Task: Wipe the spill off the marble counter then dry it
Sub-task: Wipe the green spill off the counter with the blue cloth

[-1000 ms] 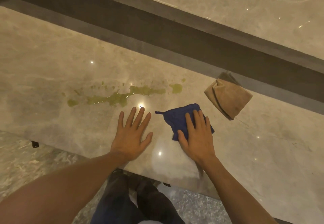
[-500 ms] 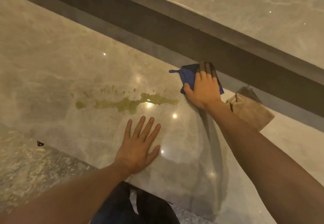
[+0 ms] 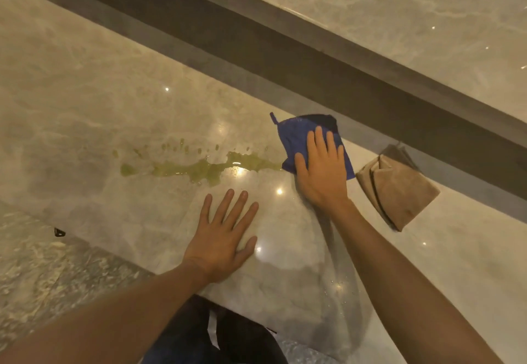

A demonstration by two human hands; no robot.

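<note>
The green spill (image 3: 205, 168) lies as a long thin streak on the marble counter (image 3: 85, 112), its long axis running from beyond the left hand's fingertips across to the thumb side of the right hand, with a row of small droplets just past it on the far side. Its right end meets the edge of the blue cloth (image 3: 296, 138).

The blue cloth sits crumpled under the right hand, near the counter's far edge; a small loop sticks out from its far left corner, pointing away from the person. The right hand (image 3: 320, 171) lies flat on it, palm down, fingers together and stretched toward the far edge, thumb spread to the left, pressing rather than gripping. The left hand (image 3: 225, 235) rests bare on the counter nearer the person, palm down, fingers fanned and pointing toward the spill, holding nothing. The two hands are apart.

Just to the right of the right hand's wrist lies a folded tan cloth (image 3: 399, 189), one corner pointing toward the person.

The part of the blue cloth beneath the palm is hidden. Both forearms run off the bottom edge.
</note>
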